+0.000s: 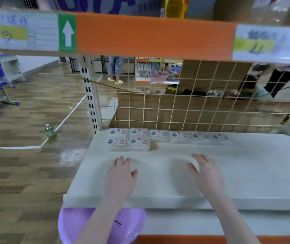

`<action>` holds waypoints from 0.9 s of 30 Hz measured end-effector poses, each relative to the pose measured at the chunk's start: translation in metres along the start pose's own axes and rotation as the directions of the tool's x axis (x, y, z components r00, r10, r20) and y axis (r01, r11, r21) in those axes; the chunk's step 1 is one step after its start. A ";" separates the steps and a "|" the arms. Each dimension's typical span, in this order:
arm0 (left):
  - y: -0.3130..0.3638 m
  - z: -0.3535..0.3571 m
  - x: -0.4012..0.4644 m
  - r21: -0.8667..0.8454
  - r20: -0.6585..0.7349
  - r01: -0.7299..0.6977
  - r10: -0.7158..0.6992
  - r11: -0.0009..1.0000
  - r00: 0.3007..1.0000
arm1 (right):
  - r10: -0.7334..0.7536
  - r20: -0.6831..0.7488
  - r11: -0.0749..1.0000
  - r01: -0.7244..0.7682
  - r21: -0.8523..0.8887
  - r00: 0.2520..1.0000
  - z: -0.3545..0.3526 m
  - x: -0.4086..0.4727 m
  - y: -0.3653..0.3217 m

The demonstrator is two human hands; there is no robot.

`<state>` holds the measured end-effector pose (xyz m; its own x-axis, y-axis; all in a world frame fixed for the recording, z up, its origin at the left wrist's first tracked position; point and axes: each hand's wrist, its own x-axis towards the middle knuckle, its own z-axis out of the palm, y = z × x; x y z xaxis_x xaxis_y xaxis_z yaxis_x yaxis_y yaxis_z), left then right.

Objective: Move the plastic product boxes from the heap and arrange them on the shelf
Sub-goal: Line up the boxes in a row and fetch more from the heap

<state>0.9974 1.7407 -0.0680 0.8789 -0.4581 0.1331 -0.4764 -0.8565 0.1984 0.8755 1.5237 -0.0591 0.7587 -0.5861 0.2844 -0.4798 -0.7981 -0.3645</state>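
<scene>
Clear plastic product boxes (169,137), flat and squarish with printed paper labels facing up, sit at the far edge of the matte white shelf (246,173), against the wire grid back (193,106). Their row runs left to right; at the left end a second, nearer row holds two more boxes. Both hands are empty, palms down, fingers relaxed: left hand (121,175) and right hand (205,171) lie well apart above the near shelf. A glossy purple basin (81,224) sits below the shelf's near left edge.
</scene>
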 end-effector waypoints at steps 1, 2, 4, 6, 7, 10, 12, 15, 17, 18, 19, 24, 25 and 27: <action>0.011 -0.001 -0.002 0.019 0.000 -0.014 0.014 1.000 1.000 | 0.011 -0.007 1.000 -0.011 -0.006 1.000 -0.006 -0.004 0.010; 0.024 -0.001 -0.004 0.031 -0.001 -0.024 0.024 0.999 1.000 | 0.022 -0.016 1.000 -0.022 -0.009 1.000 -0.013 -0.009 0.022; 0.051 -0.002 -0.009 0.034 0.003 -0.042 0.042 0.999 0.999 | 0.048 -0.037 0.999 -0.048 0.000 0.998 -0.028 -0.019 0.046; 0.082 -0.002 -0.017 0.024 0.008 -0.067 0.067 0.997 0.998 | 0.078 -0.050 0.997 -0.078 0.002 0.996 -0.046 -0.030 0.073; 0.099 -0.001 -0.022 0.013 0.013 -0.079 0.079 0.997 0.997 | 0.093 -0.052 0.996 -0.093 -0.003 0.994 -0.055 -0.036 0.087; 0.154 0.000 -0.035 -0.029 0.025 -0.124 0.125 0.992 0.992 | 0.121 -0.102 0.992 -0.123 -0.019 0.987 -0.086 -0.057 0.132; 0.193 0.002 -0.045 -0.060 0.029 -0.164 0.165 0.985 0.986 | 0.158 -0.134 0.987 -0.162 -0.020 0.978 -0.105 -0.072 0.164; 0.254 0.008 -0.062 -0.100 0.040 -0.234 0.239 0.967 0.970 | 0.234 -0.169 0.967 -0.247 -0.058 0.957 -0.134 -0.096 0.212; 0.290 0.012 -0.072 -0.119 0.033 -0.288 0.294 0.950 0.955 | 0.267 -0.194 0.956 -0.285 -0.073 0.944 -0.148 -0.108 0.241; 0.311 0.015 -0.076 -0.124 0.031 -0.321 0.327 0.939 0.945 | 0.293 -0.204 0.947 -0.312 -0.071 0.934 -0.157 -0.114 0.257; 0.330 0.017 -0.081 -0.128 0.030 -0.349 0.355 0.928 0.934 | 0.312 -0.217 0.940 -0.334 -0.071 0.925 -0.165 -0.119 0.273; 0.414 0.028 -0.090 -0.117 0.031 -0.471 0.477 0.875 0.878 | 0.399 -0.276 0.897 -0.435 -0.081 0.874 -0.198 -0.140 0.338; 0.430 0.030 -0.090 -0.118 0.026 -0.489 0.495 0.864 0.868 | 0.410 -0.289 0.890 -0.448 -0.079 0.865 -0.203 -0.142 0.349; 0.464 0.036 -0.087 -0.125 0.025 -0.526 0.533 0.841 0.846 | 0.433 -0.299 0.870 -0.481 -0.109 0.850 -0.211 -0.145 0.374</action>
<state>0.7002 1.3745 -0.0230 0.4898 -0.8499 0.1943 -0.8662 -0.4493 0.2186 0.4930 1.2812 -0.0499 0.3052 -0.8859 0.3493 -0.8305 -0.4271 -0.3576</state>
